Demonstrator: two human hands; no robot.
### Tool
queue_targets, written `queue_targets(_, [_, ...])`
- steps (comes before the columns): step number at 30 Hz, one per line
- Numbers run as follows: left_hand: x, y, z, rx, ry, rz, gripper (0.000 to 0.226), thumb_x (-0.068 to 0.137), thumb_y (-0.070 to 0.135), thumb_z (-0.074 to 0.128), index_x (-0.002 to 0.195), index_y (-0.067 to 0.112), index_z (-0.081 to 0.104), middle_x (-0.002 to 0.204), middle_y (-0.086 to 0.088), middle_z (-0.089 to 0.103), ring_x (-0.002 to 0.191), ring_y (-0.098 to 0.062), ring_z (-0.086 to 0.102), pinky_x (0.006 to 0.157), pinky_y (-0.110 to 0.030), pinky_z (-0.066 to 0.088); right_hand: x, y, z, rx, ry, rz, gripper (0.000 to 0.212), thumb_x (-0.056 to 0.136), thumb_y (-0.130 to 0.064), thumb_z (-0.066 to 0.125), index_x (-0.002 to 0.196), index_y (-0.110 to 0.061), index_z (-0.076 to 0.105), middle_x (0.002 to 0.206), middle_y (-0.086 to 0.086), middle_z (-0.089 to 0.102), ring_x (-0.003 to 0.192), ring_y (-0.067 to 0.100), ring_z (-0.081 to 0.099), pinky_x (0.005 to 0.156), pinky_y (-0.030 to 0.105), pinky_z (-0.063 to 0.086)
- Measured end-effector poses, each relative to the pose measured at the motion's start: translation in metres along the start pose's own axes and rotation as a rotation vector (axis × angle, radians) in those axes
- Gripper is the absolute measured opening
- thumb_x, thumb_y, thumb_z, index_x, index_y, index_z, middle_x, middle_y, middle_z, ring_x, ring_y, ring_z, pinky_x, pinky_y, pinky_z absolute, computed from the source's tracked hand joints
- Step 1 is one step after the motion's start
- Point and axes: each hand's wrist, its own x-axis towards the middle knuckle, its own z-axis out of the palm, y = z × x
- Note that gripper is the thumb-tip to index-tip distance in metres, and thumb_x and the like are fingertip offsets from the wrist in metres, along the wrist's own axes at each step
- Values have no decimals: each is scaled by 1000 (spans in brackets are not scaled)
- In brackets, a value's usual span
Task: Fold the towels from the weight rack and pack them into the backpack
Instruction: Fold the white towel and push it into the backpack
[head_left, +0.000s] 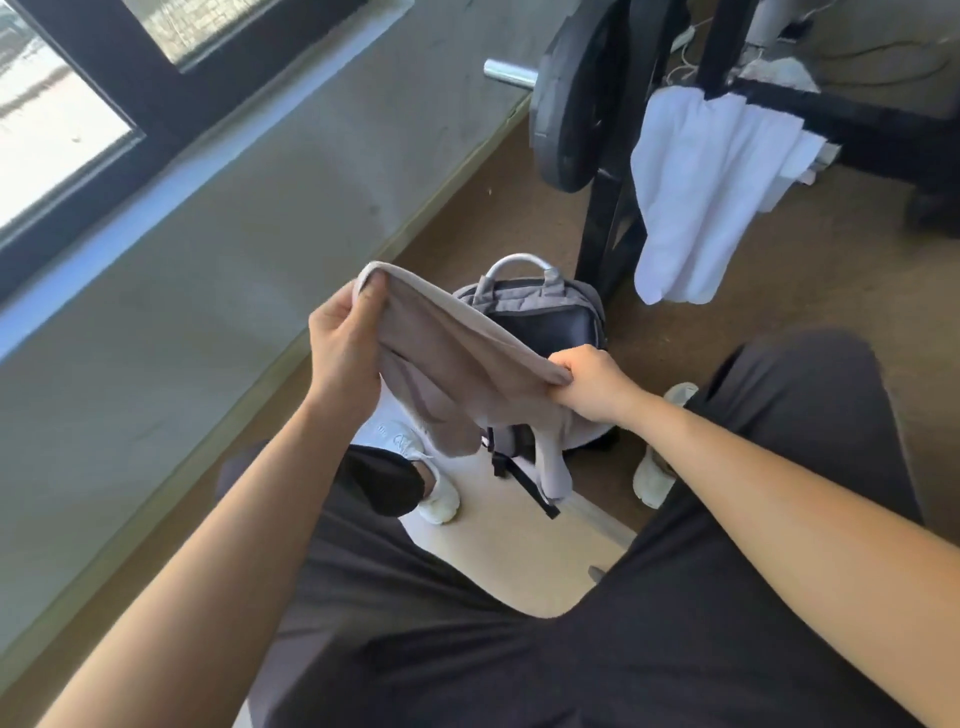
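Note:
I hold a beige towel (457, 358) stretched between both hands above the floor. My left hand (345, 348) pinches its upper left corner, and my right hand (592, 384) grips the opposite corner. The rest of the towel hangs down in folds. Behind and below it stands a grey backpack (545, 312) with its top open and a light handle up; the towel hides part of it. A white towel (711, 192) hangs over a bar of the black weight rack (608, 234) to the right.
A black weight plate (576, 98) on a steel peg sits on the rack. My legs in dark trousers and white shoes (436, 493) straddle a light wooden seat (519, 551). A concrete ledge and window run along the left.

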Motion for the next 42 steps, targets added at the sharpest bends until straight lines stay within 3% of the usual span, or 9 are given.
queue_targets(3, [13, -2, -18, -83, 260, -110, 36, 95, 45, 67, 66, 26, 55, 71, 4, 48, 70, -16, 48, 64, -31, 39, -3, 12, 0, -79, -63, 85, 27, 89, -19, 72, 65, -19, 60, 68, 3, 62, 70, 21, 59, 70, 37, 48])
queue_targets(10, [41, -21, -59, 19, 607, -238, 35, 103, 41, 57, 75, 19, 56, 73, 3, 53, 65, -15, 49, 56, -25, 42, -10, 26, -7, -180, -125, 210, 39, 88, -39, 74, 72, -10, 54, 71, 9, 54, 71, 26, 58, 67, 37, 43])
queue_targets(16, [37, -34, -71, 309, 424, -267, 21, 92, 32, 64, 85, 13, 58, 73, 2, 51, 66, -15, 47, 63, -29, 41, -28, 15, -45, -128, -87, 211, 49, 90, -35, 73, 59, -17, 39, 58, 0, 34, 55, 15, 36, 58, 30, 30])
queue_targets(19, [33, -32, -63, 289, 303, -351, 22, 90, 32, 67, 80, 14, 59, 77, -5, 54, 72, -20, 50, 62, -30, 42, -34, 13, -52, 202, 33, 262, 47, 94, -38, 67, 60, -17, 43, 53, 0, 43, 55, 19, 43, 61, 32, 37])
queue_targets(22, [28, -32, -47, 214, 213, -519, 20, 92, 32, 72, 85, 13, 68, 80, -4, 66, 69, -22, 62, 67, -32, 49, -33, 7, -52, 690, 59, 429, 48, 90, -54, 68, 107, -10, 70, 105, 14, 74, 101, 30, 69, 98, 46, 53])
queue_targets(25, [20, -41, -25, 15, 94, -652, 20, 93, 33, 73, 92, 13, 70, 80, -4, 70, 64, -19, 66, 62, -30, 53, -34, 3, -52, 973, -10, 526, 56, 90, -54, 68, 122, -9, 68, 118, 15, 71, 112, 31, 68, 102, 47, 52])
queue_targets(30, [-15, -67, 30, -30, -262, -657, 26, 89, 34, 74, 89, 8, 73, 90, -20, 62, 83, -30, 58, 76, -41, 45, -45, -7, -36, 1095, -176, 377, 32, 100, -26, 60, 126, -8, 63, 116, 17, 67, 112, 29, 63, 98, 43, 52])
queue_targets(35, [-40, -82, 63, -130, -638, -619, 31, 100, 16, 62, 129, 7, 66, 118, -18, 71, 103, -29, 70, 87, -38, 56, -46, -18, -15, 1068, -283, 256, 34, 101, -8, 56, 135, -2, 58, 131, 26, 63, 123, 40, 61, 104, 48, 51])
queue_targets(42, [-28, -96, 54, -135, -693, -448, 51, 87, 8, 73, 136, 15, 64, 131, -21, 68, 122, -38, 66, 107, -50, 50, -38, -22, -8, 1153, -55, 269, 28, 100, 4, 52, 127, 7, 56, 116, 25, 66, 106, 32, 68, 87, 35, 60])
